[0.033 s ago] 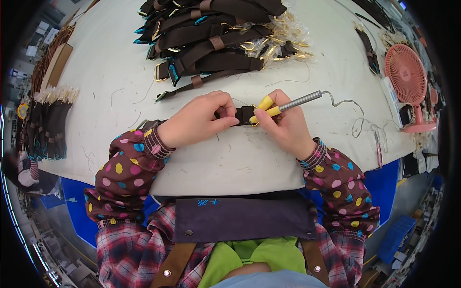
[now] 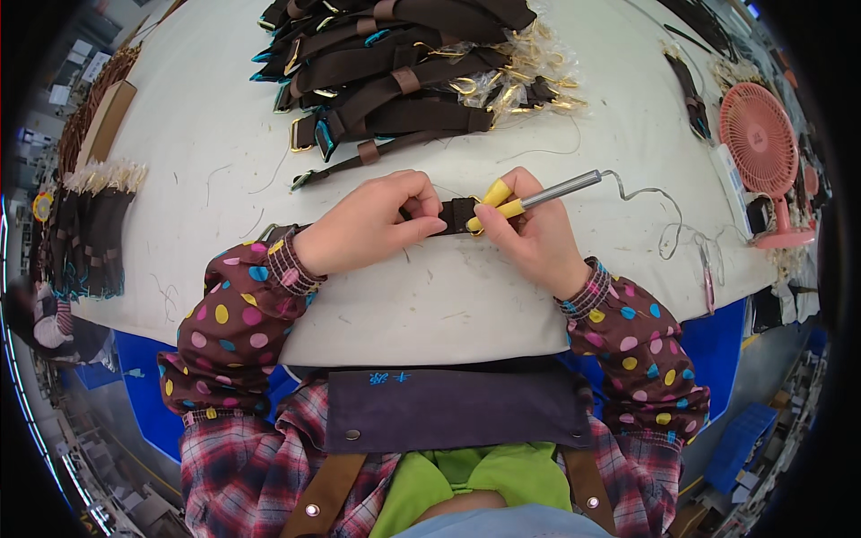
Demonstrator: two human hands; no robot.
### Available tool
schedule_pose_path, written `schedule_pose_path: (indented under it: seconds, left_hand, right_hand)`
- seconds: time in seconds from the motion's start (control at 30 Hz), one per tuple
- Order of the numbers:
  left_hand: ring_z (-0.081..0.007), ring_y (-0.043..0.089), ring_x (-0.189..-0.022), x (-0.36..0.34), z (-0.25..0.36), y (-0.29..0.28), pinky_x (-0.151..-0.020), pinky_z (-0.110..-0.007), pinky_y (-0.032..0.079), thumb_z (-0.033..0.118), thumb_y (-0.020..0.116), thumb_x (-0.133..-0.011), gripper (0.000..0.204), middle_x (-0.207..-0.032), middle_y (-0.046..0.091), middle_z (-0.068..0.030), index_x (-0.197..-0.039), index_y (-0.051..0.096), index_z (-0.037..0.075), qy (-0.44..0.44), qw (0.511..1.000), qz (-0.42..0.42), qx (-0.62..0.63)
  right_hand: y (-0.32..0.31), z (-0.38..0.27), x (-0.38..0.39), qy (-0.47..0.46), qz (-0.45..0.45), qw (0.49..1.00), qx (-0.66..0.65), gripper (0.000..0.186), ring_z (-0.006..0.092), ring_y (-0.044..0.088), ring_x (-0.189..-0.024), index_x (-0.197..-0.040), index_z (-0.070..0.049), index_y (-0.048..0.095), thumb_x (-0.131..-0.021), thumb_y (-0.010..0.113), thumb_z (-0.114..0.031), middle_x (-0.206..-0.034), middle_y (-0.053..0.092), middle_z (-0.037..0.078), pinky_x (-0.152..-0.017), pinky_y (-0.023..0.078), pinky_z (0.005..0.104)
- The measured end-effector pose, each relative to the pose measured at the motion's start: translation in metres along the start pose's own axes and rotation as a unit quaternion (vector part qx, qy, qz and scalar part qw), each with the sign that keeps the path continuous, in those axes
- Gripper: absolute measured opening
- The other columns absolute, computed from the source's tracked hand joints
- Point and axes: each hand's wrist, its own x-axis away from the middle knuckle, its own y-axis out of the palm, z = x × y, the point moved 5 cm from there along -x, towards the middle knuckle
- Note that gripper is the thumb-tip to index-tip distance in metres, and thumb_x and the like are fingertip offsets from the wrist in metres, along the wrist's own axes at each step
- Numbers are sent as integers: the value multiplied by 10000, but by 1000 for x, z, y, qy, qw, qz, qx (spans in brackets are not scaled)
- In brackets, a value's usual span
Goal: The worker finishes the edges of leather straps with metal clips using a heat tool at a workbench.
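My left hand presses a dark brown strap flat on the white table, fingers closed over it. The strap runs left under that hand toward my sleeve. My right hand grips a yellow-handled tool with a silver metal barrel, its tip set against the strap's end by a gold buckle. A grey cord trails from the barrel to the right.
A heap of brown straps with gold hardware and clear wrappers lies at the far side of the table. A pink desk fan stands at the right edge. More dark straps hang at the left edge. Loose threads litter the tabletop.
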Motion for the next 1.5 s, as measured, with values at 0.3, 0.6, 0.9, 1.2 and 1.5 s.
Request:
schedule_pose_path:
  seconds: [0.3, 0.6, 0.9, 1.2, 1.5]
  left_hand:
    - [-129, 593, -753, -3, -6, -3, -694, -275, 488, 130, 645, -889, 161, -823, 626, -61, -885, 550, 0, 25, 993, 28, 113]
    - [-56, 516, -867, -3, -4, -3, -766, -218, 476, 50, 601, -913, 126, -1037, 574, -86, -884, 484, 16, -10, 995, -12, 102]
    - [-52, 511, -855, -4, -4, -5, -766, -217, 473, 37, 596, -909, 118, -1043, 563, -83, -884, 482, 21, -3, 993, -16, 117]
    - [-62, 521, -691, -15, 6, -8, -608, -224, 447, 101, 632, -893, 152, -852, 572, -18, -926, 503, 26, -20, 999, 17, 19]
    - [-42, 514, -608, -33, 7, -5, -498, -214, 413, 175, 639, -896, 169, -727, 556, -4, -916, 532, 45, -24, 997, 69, 17]
  right_hand:
    - [-1, 0, -5, 3, 0, 1000, 28, 191, 70, 559, -574, -906, -13, 481, -879, 640, -116, -707, 583, 39, -508, 439, 220]
    - [0, 3, -5, 1, 0, 1000, 26, 191, 78, 559, -575, -909, -12, 485, -881, 638, -121, -711, 583, 42, -510, 438, 226]
    - [1, 4, -7, 4, -2, 1000, 28, 198, 85, 564, -580, -917, -13, 482, -877, 643, -122, -720, 587, 45, -517, 443, 229]
    - [-13, 2, -11, -18, 82, 996, -42, 167, 49, 567, -617, -897, -19, 476, -902, 617, -109, -752, 602, 30, -528, 446, 206]
    - [-15, 11, -12, -10, 113, 991, -76, 166, 20, 537, -611, -892, -28, 478, -903, 620, -114, -712, 593, 4, -524, 422, 189]
